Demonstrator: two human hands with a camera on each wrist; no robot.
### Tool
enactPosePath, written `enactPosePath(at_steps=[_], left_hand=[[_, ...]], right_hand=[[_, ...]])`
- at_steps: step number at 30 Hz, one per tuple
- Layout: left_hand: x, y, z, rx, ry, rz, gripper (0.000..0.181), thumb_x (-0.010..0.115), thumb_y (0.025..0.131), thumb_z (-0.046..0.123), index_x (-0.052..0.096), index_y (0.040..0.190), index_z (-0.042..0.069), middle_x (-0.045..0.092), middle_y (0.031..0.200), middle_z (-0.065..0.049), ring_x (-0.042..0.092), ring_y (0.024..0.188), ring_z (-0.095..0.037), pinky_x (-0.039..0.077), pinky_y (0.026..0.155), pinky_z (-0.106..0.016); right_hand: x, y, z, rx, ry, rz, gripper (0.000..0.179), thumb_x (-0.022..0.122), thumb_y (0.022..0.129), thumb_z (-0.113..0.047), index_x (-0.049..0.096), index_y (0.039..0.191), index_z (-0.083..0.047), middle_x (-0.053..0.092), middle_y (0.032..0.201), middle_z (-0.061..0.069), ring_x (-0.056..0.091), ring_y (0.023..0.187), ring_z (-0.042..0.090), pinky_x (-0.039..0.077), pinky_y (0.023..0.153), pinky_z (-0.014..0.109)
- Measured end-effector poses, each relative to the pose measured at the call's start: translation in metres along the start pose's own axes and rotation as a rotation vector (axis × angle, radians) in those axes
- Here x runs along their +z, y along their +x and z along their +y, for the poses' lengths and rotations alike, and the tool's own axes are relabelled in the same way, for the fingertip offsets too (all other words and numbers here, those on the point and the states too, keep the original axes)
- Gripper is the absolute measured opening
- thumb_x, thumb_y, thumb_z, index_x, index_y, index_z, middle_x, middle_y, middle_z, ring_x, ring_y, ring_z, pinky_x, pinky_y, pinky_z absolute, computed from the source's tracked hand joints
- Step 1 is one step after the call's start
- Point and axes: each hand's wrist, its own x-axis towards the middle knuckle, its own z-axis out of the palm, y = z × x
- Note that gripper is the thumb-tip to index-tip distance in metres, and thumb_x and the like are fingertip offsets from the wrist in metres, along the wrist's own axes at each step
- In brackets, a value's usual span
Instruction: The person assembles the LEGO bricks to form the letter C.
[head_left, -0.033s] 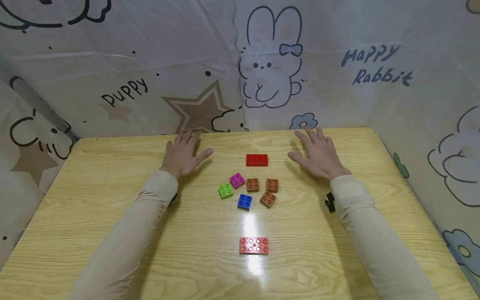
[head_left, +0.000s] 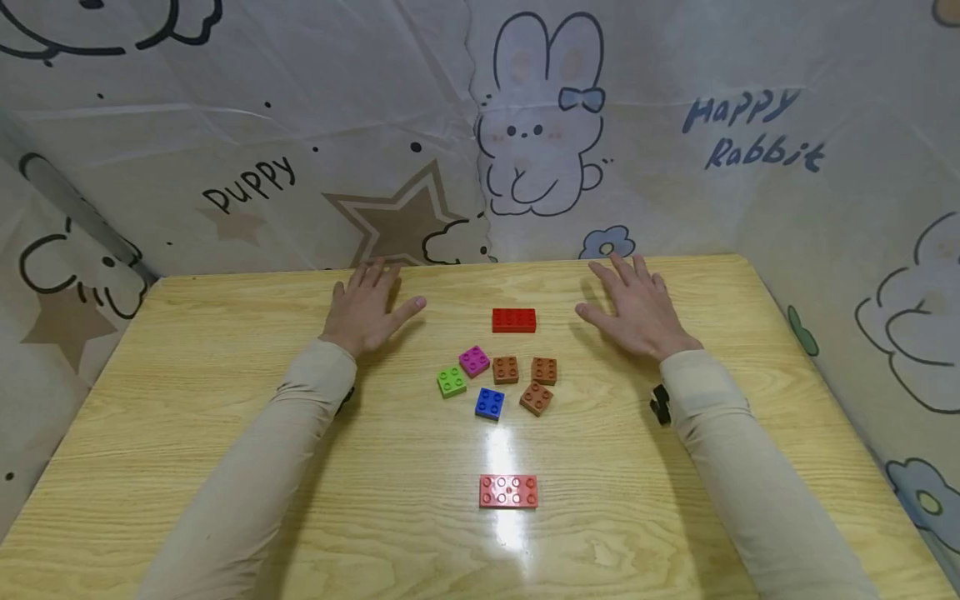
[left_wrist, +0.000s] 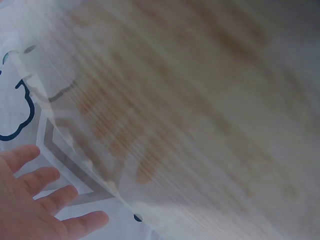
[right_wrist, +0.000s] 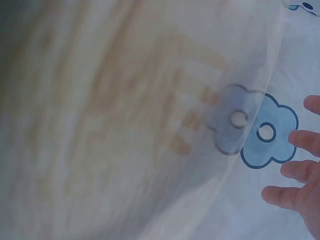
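Note:
Both hands are spread over the far part of the wooden table, holding nothing. My left hand [head_left: 366, 307] is left of a red eight-stud toy brick [head_left: 513, 321]; my right hand [head_left: 632, 307] is to its right. Nearer lies a loose cluster of four-stud bricks: a magenta brick [head_left: 474, 361], a lime green brick [head_left: 452, 382], a blue brick [head_left: 490, 403] and three brown bricks, one brown brick [head_left: 536, 398] set askew. Closest to the body is a second red eight-stud brick [head_left: 508, 492]. In the wrist views the left fingers [left_wrist: 56, 197] and right fingers [right_wrist: 300, 171] are apart.
The light wooden table [head_left: 187, 400] ends at a pale cloth [head_left: 660, 183] printed with a rabbit, stars and flowers, which also hangs at both sides. A black wrist device [head_left: 660, 405] sits at the right cuff. Bright glare crosses the table around the nearest brick.

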Motion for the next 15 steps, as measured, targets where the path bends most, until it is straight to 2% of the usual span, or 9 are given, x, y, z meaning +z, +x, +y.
enactPosePath(at_steps=[8,15], left_hand=[[-0.001,-0.004,0.001,0.006,-0.002,-0.012,0.092,0.04,0.11,0.068,0.019,0.174,0.005,0.01,0.179,-0.025,0.006,0.163,-0.049,0.007,0.124,-0.076],[-0.006,-0.019,0.014,0.038,0.017,-0.016,0.092,0.045,0.109,0.068,0.025,0.172,0.003,0.013,0.178,-0.025,0.009,0.163,-0.05,0.004,0.125,-0.075]], right_hand=[[-0.001,-0.005,-0.003,-0.015,0.002,-0.018,0.081,0.056,0.109,-0.055,0.035,0.169,-0.006,0.017,0.176,0.029,0.004,0.161,0.056,0.009,0.125,0.074],[-0.002,-0.018,-0.016,-0.096,-0.013,-0.002,0.075,0.059,0.109,-0.049,0.04,0.167,-0.005,0.028,0.173,0.029,0.016,0.159,0.056,0.017,0.125,0.073]])
